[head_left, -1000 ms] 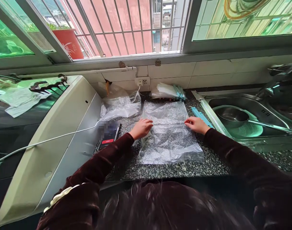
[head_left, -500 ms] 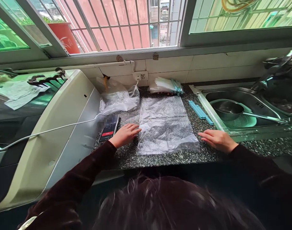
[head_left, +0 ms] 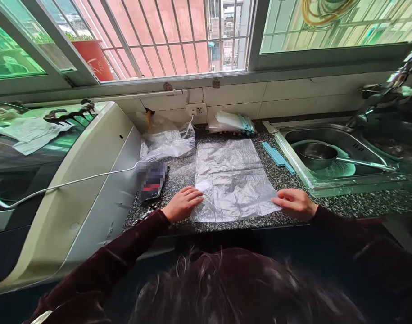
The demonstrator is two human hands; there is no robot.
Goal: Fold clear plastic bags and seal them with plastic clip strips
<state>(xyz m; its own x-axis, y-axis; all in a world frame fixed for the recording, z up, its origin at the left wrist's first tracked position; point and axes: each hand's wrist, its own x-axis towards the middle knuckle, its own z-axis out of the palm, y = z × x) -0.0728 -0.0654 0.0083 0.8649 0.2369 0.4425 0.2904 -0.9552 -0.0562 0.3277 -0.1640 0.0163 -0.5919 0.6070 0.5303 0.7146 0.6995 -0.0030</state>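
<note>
A clear plastic bag [head_left: 231, 175] lies flat and slightly wrinkled on the speckled counter in front of me. At its left edge, my left hand [head_left: 182, 204] rests with fingers stretched out, their tips touching the plastic. My right hand [head_left: 296, 204] pinches the bag's lower right edge between thumb and fingers. Several light-blue strips [head_left: 278, 157] lie to the right of the bag. Behind it is a stack of clear bags [head_left: 231, 122] with more blue strips on its right end.
A phone [head_left: 153, 182] lies left of my left hand, with a white cable [head_left: 91, 174] running across. Crumpled plastic [head_left: 168, 143] sits at the back by the socket [head_left: 196, 109]. At right, the sink [head_left: 290, 132] holds a pan [head_left: 314, 154]. A cream-coloured appliance [head_left: 101, 157] borders the left.
My right hand has moved in leftward and taken the bag's right edge. My left hand has slid slightly right and down along the left edge. The camera view has shifted a little.
</note>
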